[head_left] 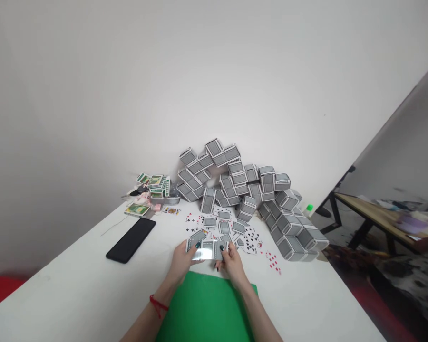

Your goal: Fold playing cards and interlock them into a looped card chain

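Between my two hands is a strip of grey-backed playing cards [207, 250], held level above the table, with light glaring off its middle. My left hand [183, 258] pinches the strip's left end, thumb on top. At the other end my right hand [231, 261] grips it, thumb on top and fingers partly underneath. Just beyond lie loose playing cards [224, 228], some face down and some face up. Behind them stand many folded-card blocks [238, 178] joined into stepped stacks. A single folded-card block [209, 200] stands upright near the stacks' front.
A black phone [131, 240] lies left on the white table [74, 266]. Green card boxes [159, 185] are piled at the back left by the wall. A green sheet or cloth [209, 308] is below my forearms. A green-capped bottle [308, 209] stands behind the right stack.
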`<state>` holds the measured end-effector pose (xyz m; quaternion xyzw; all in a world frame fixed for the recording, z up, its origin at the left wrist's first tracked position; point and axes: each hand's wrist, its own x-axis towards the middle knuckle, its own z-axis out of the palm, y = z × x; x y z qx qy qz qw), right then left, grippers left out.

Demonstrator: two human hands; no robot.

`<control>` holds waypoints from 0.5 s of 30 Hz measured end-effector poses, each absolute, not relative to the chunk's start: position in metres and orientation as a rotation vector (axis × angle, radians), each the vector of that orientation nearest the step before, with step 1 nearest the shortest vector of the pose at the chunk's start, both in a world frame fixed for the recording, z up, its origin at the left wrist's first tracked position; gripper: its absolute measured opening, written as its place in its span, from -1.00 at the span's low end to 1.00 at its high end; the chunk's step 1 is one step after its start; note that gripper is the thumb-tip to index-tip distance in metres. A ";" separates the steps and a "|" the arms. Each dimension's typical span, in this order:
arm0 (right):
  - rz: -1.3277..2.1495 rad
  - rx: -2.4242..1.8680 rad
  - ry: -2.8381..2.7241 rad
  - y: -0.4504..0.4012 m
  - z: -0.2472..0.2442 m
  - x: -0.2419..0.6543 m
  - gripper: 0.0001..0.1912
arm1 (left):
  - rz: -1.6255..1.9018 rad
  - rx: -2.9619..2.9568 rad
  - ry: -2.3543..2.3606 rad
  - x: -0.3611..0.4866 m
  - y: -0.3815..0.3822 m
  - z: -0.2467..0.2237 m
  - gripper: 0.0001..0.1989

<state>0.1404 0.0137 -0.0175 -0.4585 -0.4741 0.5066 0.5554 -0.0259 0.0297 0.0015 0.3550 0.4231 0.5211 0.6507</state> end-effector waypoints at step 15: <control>1.240 -1.149 -1.255 0.009 -0.019 0.132 -0.59 | 1.146 0.853 0.913 -0.012 0.020 -0.005 -0.53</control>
